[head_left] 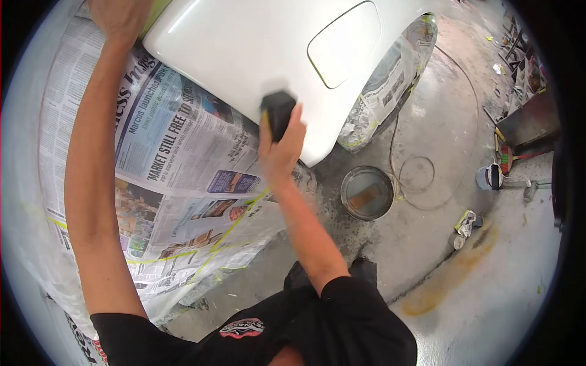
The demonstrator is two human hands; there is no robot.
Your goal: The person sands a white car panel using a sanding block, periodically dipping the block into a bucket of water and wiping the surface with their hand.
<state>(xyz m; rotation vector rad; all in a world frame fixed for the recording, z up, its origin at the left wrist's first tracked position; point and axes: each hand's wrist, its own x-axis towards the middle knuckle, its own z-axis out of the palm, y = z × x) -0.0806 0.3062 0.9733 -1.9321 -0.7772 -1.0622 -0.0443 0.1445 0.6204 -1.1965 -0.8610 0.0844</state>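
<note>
My right hand (285, 146) is wrapped round a black sanding block (279, 113) with a yellow edge, held against or just over the white car body panel (244, 55). Motion blurs the hand and the block. My left hand (119, 18) is at the upper left, beside the panel's edge and a yellow-green strip (157, 13). The top of the frame cuts off its fingers, so its grip is hidden. A fuel-flap outline (343, 43) shows on the panel. Newspaper sheets (177, 140) under clear plastic, with yellow-green tape, cover the area below the panel.
A round bucket (367, 215) of cloudy water, with a brown block inside, stands on the concrete floor by my feet. Newspaper masks the wheel (390, 79). A thin hose (421, 204) curls nearby. A white pail (489, 177) and a broom (506, 158) stand at the right.
</note>
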